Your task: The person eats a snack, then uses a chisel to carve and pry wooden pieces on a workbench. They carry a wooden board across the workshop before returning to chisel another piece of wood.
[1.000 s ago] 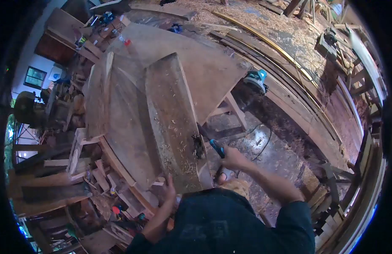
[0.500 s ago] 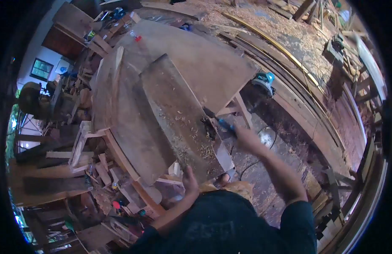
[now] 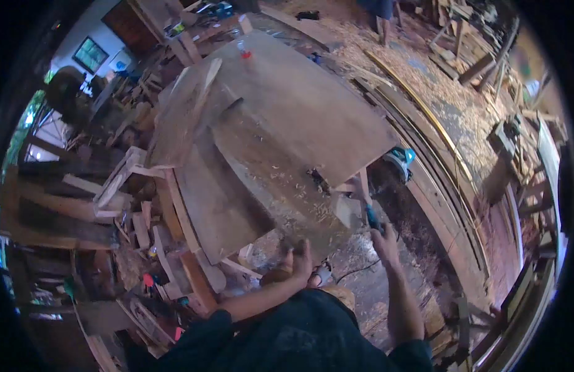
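A thick wooden board (image 3: 280, 180), strewn with curled shavings, lies slanting across the large brown sheet (image 3: 311, 118). At the board's near end is my left hand (image 3: 299, 259), with its fingers apart at the edge. My right hand (image 3: 384, 240) is closed around the blue and black handle of a tool (image 3: 372, 217), just right of the board. The tool's far end is blurred. A dark, rough hollow (image 3: 318, 180) shows near the board's right edge.
A teal power saw (image 3: 401, 162) sits past the sheet's right corner. Long planks (image 3: 423, 124) run along the right. Wood offcuts (image 3: 141, 229) are piled at left. A small red-bottomed container (image 3: 244, 52) stands on the sheet. Another person's legs (image 3: 384, 28) show at the top.
The view has turned. My right hand has moved with the tool away from the board's right edge. My left hand has shifted right along the near end. Another person's legs have come into view.
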`<state>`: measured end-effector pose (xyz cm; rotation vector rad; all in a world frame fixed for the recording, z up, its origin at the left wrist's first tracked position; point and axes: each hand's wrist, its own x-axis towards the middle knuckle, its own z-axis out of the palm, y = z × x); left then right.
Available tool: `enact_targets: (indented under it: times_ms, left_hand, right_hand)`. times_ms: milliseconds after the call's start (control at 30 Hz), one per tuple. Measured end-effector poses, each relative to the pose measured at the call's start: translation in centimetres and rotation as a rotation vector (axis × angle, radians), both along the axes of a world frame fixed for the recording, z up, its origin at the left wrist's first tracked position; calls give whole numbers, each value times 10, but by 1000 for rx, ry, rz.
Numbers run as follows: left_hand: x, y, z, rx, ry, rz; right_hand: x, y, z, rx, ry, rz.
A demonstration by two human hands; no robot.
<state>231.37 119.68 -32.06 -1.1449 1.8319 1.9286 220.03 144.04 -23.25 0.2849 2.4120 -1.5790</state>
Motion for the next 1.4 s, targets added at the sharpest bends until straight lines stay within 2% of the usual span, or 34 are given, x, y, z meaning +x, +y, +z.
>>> enact_targets:
  times_ms: [67,167,233,267,333,367,433,467,533,600,700,800,900,1000,1033,1100,1133,1167,1200,1233,1267,1300,1333,1367,1400]
  left_hand:
    - [-29,20,-4,25,18,-105]
    - [-68,30,10,115,2,-406]
    - [-77,23,62,119,408,-614]
    - [-92,-1,38,109,422,-828]
    - [-112,-53,82,-364,559,-673]
    - [-125,-85,60,-189,708,-410]
    - [-159,-169,48,-396,779,120]
    - [-168,-217,62,-270,739,271]
    - [-178,-314,80,-853,524,320]
    - [-179,-381,85,-1038,222,334]
    - [-182,-463,48,-1181,211,470]
    - [-192,-512,22,-1197,195,415]
    - [-204,-539,13,-1111,163,172]
    - [-202,-503,53,-936,169,38]
    - [-200,-522,11,-905,203,102]
    - [-190,-524,-3,-876,297,117]
    - [-165,-502,28,-871,340,85]
    - [-147,-494,26,-718,368,160]
    - [-124,-475,36,-803,317,132]
    - [-100,-455,47,-887,264,105]
    - [-77,-435,59,-969,210,79]
    - [-52,-434,58,-821,57,29]
    - [-37,-398,81,-1006,-252,23]
    - [-4,-420,23,-823,-37,149]
    - [21,-415,11,-879,-96,145]
  right_hand:
    - [21,-4,4,106,72,-101]
    - [47,-23,-2,-216,-89,-378]
    - [55,-40,-8,-332,26,-426]
    - [57,-47,-12,-394,80,-453]
    - [58,-52,-21,-320,94,-424]
    - [56,-55,-24,-284,105,-418]
    - [54,-60,-25,-178,90,-383]
    - [54,-61,-24,-121,84,-365]
    - [51,-76,-4,-42,90,-396]
    - [45,-91,2,-36,123,-421]
    - [32,-107,-9,-125,164,-439]
    - [27,-111,-31,-147,143,-461]
    - [21,-131,-15,-43,184,-524]
    - [9,-128,-26,99,238,-467]
    - [7,-125,-30,158,265,-466]
    - [-5,-120,-39,5,323,-503]
    - [-16,-111,-34,186,211,-491]
    - [-27,-99,-40,211,194,-475]
    - [-43,-100,-20,209,146,-457]
    - [-59,-92,-22,164,224,-464]
    - [-75,-86,-22,108,180,-486]
    - [-87,-80,-14,93,185,-438]
    - [-99,-79,-1,167,145,-430]
    - [-113,-72,-16,113,248,-428]
    - [-126,-65,-27,16,263,-405]
